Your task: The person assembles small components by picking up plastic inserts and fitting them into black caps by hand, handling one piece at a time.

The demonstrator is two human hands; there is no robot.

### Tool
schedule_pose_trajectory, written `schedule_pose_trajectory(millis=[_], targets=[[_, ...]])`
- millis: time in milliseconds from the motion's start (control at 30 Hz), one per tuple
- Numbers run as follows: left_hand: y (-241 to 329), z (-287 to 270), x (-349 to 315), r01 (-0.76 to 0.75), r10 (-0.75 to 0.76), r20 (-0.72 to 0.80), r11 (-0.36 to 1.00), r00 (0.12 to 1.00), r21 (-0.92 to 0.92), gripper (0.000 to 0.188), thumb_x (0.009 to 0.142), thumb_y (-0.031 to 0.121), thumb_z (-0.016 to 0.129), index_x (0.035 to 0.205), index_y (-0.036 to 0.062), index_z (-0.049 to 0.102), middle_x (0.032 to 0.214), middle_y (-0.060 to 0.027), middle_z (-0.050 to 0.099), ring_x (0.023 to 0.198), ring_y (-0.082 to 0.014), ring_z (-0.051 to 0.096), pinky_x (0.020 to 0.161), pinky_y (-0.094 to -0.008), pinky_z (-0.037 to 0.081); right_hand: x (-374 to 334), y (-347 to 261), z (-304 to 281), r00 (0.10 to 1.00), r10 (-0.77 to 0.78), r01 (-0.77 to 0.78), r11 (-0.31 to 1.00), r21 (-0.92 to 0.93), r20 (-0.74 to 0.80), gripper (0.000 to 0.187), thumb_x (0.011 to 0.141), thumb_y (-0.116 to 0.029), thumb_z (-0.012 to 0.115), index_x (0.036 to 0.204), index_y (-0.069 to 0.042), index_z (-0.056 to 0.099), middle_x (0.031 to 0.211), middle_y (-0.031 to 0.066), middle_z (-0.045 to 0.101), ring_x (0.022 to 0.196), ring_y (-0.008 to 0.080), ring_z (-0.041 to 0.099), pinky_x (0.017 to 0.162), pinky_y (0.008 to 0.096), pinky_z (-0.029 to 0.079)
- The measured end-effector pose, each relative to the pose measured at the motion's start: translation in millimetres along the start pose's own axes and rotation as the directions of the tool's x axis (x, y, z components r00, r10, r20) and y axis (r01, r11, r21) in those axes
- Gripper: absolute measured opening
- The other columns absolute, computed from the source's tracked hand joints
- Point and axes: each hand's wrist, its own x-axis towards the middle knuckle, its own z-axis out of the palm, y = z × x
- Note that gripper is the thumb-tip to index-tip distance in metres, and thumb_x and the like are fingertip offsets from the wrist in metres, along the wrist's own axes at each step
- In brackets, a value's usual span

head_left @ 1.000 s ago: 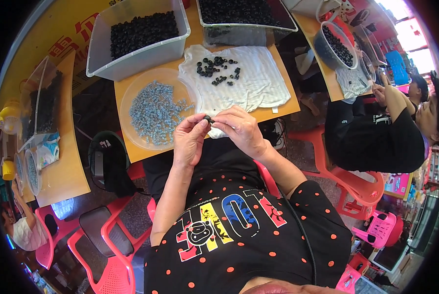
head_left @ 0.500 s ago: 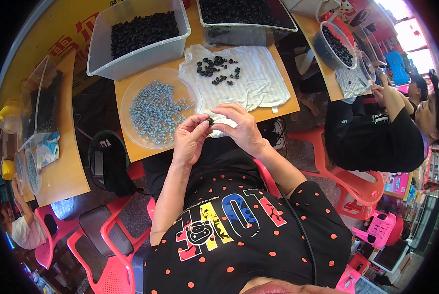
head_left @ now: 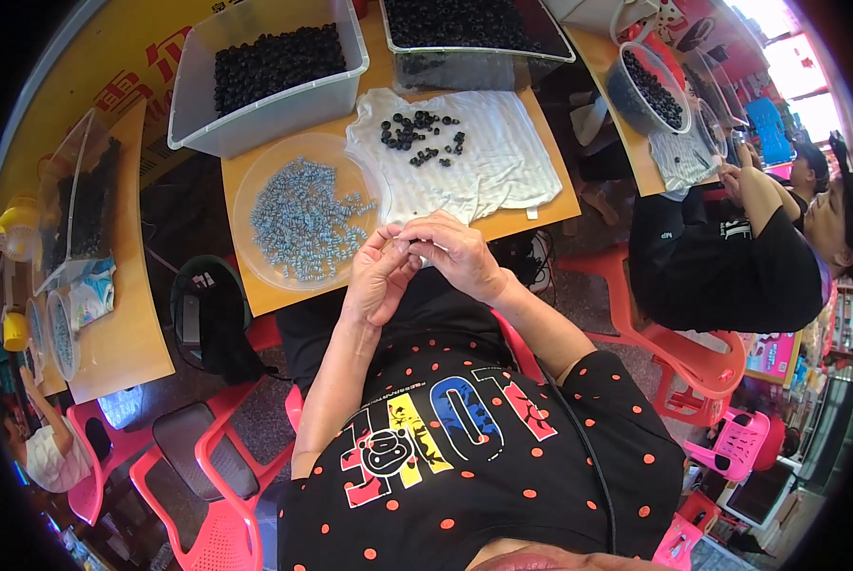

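My left hand (head_left: 381, 274) and my right hand (head_left: 455, 255) meet just off the table's front edge, fingertips touching. Thumb and fingers of the left are pinched on a small black round piece, which the fingers now cover. The right hand's fingers are pressed together against the left's; anything between them is hidden. Behind the hands lies a white cloth (head_left: 502, 171) with several loose black round pieces (head_left: 403, 131) on it. To their left, a round clear tray (head_left: 248, 262) holds many small pale-blue pieces (head_left: 303, 214) that look like coil springs.
Two clear bins (head_left: 193, 114) (head_left: 445, 68) of black pieces stand along the table's back. At right, a person in black (head_left: 731, 257) works at another table with a tub (head_left: 626, 95) of black pieces. Red chairs (head_left: 222, 514) stand around. A bin (head_left: 74, 238) sits on the left table.
My right hand has come down and in, its fingers closing against the left fingertips. The black piece, visible in the left pinch before, is now covered.
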Motion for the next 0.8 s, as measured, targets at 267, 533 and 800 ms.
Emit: schedule_pose_trajectory(millis=[267, 533, 800], targets=[[67, 36, 26, -0.172, 0.205, -0.098, 0.947, 0.974, 0.270, 0.024, 0.086, -0.001, 0.063, 0.110, -0.0009, 0.060, 0.096, -0.0076, 0.065, 0.080, -0.0152, 0.063, 0.075, -0.0266, 0.053, 40, 65, -27, 0.938, 0.346, -0.346, 0.938, -0.026, -0.003, 0.022, 0.082, -0.017, 0.068, 0.101, -0.005, 0.069, 0.099, 0.0092, 0.066, 0.092, 0.0230, 0.060, 0.081, 0.0334, 0.047], [186, 77, 88, -0.492, 0.639, 0.106, 0.464, 0.762, 0.737, 0.036, 0.085, 0.004, 0.067, 0.119, -0.0029, 0.059, 0.123, -0.0162, 0.058, 0.118, -0.0235, 0.053, 0.099, -0.0318, 0.043, 73, 116, 3, 0.989, 0.068, -0.138, 0.752, -0.645, -0.132, 0.017, 0.069, -0.021, 0.075, 0.079, -0.009, 0.069, 0.087, 0.0062, 0.062, 0.091, 0.0272, 0.056, 0.076, 0.0417, 0.043], [98, 38, 48, -0.386, 0.480, 0.078, 0.587, 0.874, 0.711, 0.024, 0.087, 0.005, 0.064, 0.111, -0.0011, 0.063, 0.108, -0.0097, 0.066, 0.096, -0.0145, 0.062, 0.084, -0.0261, 0.049, 68, 79, -13, 0.975, 0.074, -0.118, 0.971, -0.207, -0.211, 0.017, 0.070, -0.017, 0.077, 0.082, -0.009, 0.069, 0.092, 0.0064, 0.065, 0.091, 0.0244, 0.060, 0.081, 0.0370, 0.045]])
